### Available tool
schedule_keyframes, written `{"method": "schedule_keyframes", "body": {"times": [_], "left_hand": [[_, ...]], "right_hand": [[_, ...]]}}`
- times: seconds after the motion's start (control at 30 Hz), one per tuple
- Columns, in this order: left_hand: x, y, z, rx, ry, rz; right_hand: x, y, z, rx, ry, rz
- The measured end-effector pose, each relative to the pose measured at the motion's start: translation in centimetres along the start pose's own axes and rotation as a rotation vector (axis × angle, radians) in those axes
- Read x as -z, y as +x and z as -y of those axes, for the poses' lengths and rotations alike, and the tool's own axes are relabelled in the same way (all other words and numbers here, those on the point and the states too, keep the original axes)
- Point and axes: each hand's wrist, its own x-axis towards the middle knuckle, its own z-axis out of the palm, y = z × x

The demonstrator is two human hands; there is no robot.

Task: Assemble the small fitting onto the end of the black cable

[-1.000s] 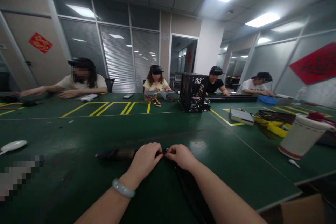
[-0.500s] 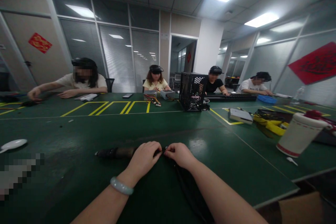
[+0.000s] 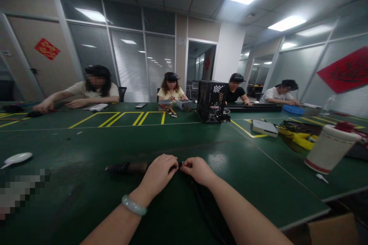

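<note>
A dark electric screwdriver (image 3: 133, 167) lies on the green table, its narrow tip to the left. My left hand (image 3: 161, 170) covers the tool's rear end, with thumb and fingers closed together there. Just to the right, my right hand (image 3: 199, 170) pinches the end of a black cable (image 3: 205, 208), which runs down towards me under my right forearm. My two sets of fingertips almost meet. The small parts between them are mostly hidden, so I cannot tell whether cable and tool are joined.
A white spoon (image 3: 18, 159) lies at the left. On the right stand a white cup (image 3: 330, 151), a yellow tray (image 3: 304, 140) and a flat grey box (image 3: 264, 127). A black computer case (image 3: 212, 101) stands ahead. Several people sit across the table (image 3: 94, 145).
The view has shifted slightly. Both hands keep their pinch at the same place, with only tiny finger movement. Across the table at the left, a person's arm has moved a little.
</note>
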Motion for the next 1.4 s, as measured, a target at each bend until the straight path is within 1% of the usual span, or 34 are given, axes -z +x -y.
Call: {"method": "schedule_keyframes", "body": {"times": [0.3, 0.5, 0.7, 0.97, 1.1, 1.4], "left_hand": [[-0.12, 0.04, -0.03, 0.016, 0.021, 0.016], [0.0, -0.08, -0.04, 0.063, -0.003, 0.006], [0.15, -0.23, 0.12, 0.036, -0.006, 0.012], [0.04, -0.02, 0.33, 0.008, 0.018, -0.017], [-0.07, -0.05, 0.41, -0.013, 0.03, -0.023], [-0.06, -0.09, 0.01, 0.009, 0.04, -0.021]], "right_hand": [[-0.14, 0.06, -0.13, -0.006, 0.001, -0.002], [-0.08, -0.06, -0.05, -0.026, 0.009, 0.003], [0.11, -0.15, 0.18, -0.032, 0.008, 0.007], [-0.11, 0.02, -0.18, 0.014, -0.032, -0.018], [-0.08, -0.04, -0.06, 0.012, -0.027, -0.02], [-0.05, -0.18, 0.22, -0.007, -0.047, -0.016]]}}
